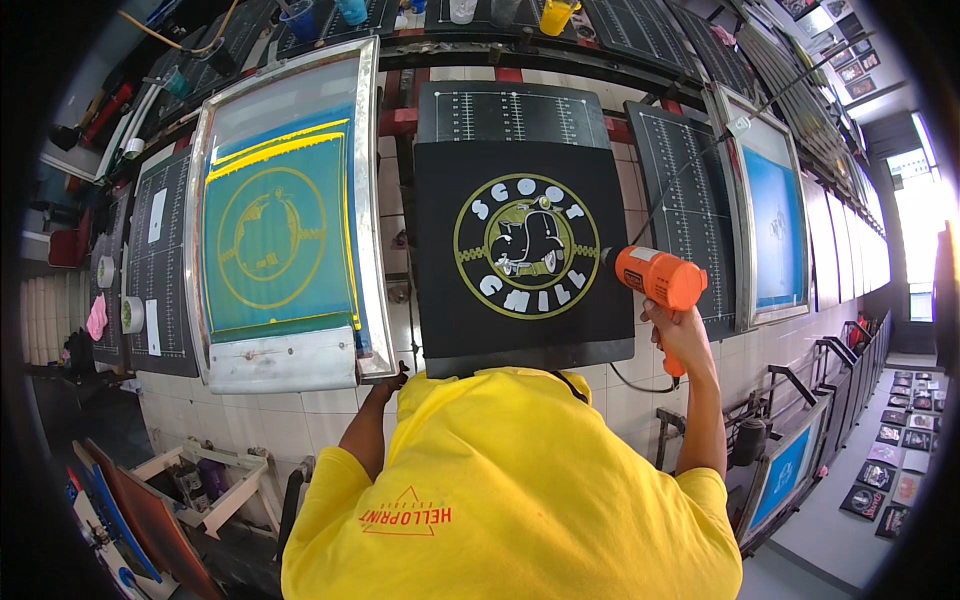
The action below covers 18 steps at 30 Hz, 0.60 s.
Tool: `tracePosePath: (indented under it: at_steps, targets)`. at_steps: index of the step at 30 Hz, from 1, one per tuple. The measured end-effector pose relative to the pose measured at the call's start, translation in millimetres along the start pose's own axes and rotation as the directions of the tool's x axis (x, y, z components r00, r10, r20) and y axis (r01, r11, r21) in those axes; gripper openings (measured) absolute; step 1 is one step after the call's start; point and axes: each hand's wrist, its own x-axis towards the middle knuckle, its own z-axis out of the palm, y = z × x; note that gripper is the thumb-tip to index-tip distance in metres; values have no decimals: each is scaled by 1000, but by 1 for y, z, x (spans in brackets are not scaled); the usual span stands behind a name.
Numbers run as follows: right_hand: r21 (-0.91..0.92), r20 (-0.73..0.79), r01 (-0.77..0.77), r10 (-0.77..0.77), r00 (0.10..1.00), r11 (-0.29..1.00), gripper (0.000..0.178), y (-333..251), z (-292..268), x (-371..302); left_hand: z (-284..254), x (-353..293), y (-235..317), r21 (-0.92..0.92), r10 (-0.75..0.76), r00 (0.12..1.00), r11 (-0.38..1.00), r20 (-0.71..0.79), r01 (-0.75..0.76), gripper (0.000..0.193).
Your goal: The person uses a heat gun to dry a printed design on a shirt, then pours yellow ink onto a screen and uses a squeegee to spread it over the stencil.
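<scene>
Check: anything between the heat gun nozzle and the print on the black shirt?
Nothing visible. The right hand holds the orange heat gun, nozzle aimed at the round print on the black shirt; the gap looks clear.

White-tiled surface (300,420) beneath rows of black gridded platens (690,190); grey floor (850,545) at lower right with dark prints (905,440) laid out; bright daylit window (915,215) at right edge; plastic cups (555,15) along far edge.

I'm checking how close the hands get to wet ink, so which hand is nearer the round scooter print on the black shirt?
Right. The right hand grips the orange heat gun just beside the round print; the left hand rests at the screen frame, lower left of it.
</scene>
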Motion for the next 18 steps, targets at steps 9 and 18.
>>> tracePosePath:
  at_steps: [9,18]
  targets:
    - [91,-94,80,-71,993,993,26,-21,5,33,-6,-1,3,-22,35,999,999,1,-35,37]
    - [97,-100,145,-135,986,985,29,-44,25,76,3,-9,7,214,56,997,976,-60,-42,57]
